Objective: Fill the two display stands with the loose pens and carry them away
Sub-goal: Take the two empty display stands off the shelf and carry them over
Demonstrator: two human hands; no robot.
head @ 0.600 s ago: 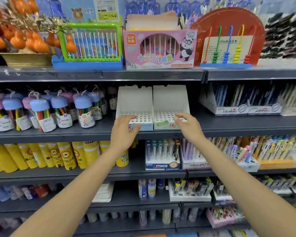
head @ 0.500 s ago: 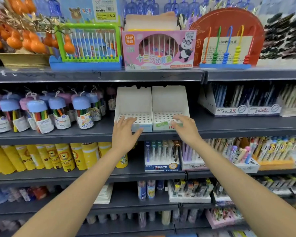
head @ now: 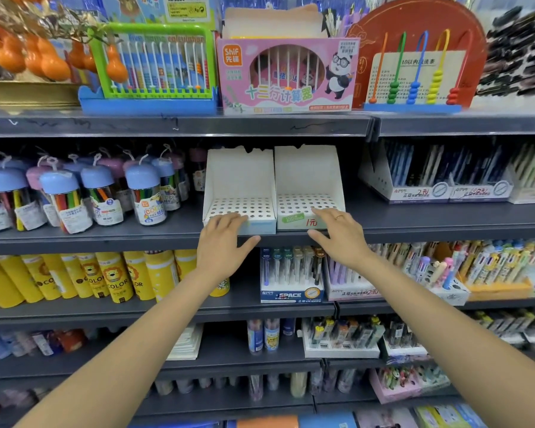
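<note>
Two white cardboard display stands sit side by side on the middle shelf, the left stand (head: 240,180) and the right stand (head: 306,177). Their perforated tops show empty holes, and I see no loose pens. My left hand (head: 226,245) rests its fingers on the front edge of the left stand, with the thumb spread out over the shelf lip. On the right stand's perforated front lie the fingers of my right hand (head: 340,236), its thumb stretched below the "1元" label. Neither hand holds anything.
Blue-capped jars of coloured pens (head: 142,199) crowd the shelf left of the stands, and pen boxes (head: 420,186) stand to their right. The upper shelf (head: 179,123) hangs close above. Below are yellow tubes (head: 112,279) and a "SPACE" pen box (head: 291,282).
Both hands have stayed at the fronts of the two stands, shifting only slightly. The stands have not visibly moved.
</note>
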